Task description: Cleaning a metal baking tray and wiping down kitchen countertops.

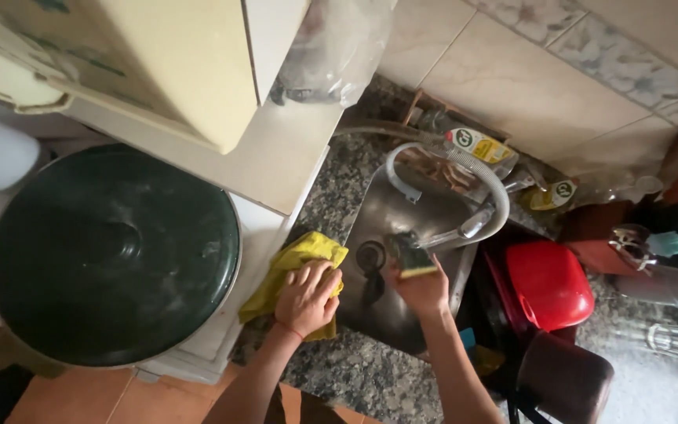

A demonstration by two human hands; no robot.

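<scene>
Speckled granite counter (pixel 355 369) lies nearest; on its edge the left hand (pixel 308 298) presses flat, fingers together, on a crumpled yellow cloth (pixel 296 263). Beyond, the right hand (pixel 424 289) pinches a green-and-yellow sponge (pixel 411 257) over the steel sink (pixel 390 208), beneath a curved metal tap (pixel 472 224), arm outstretched
</scene>
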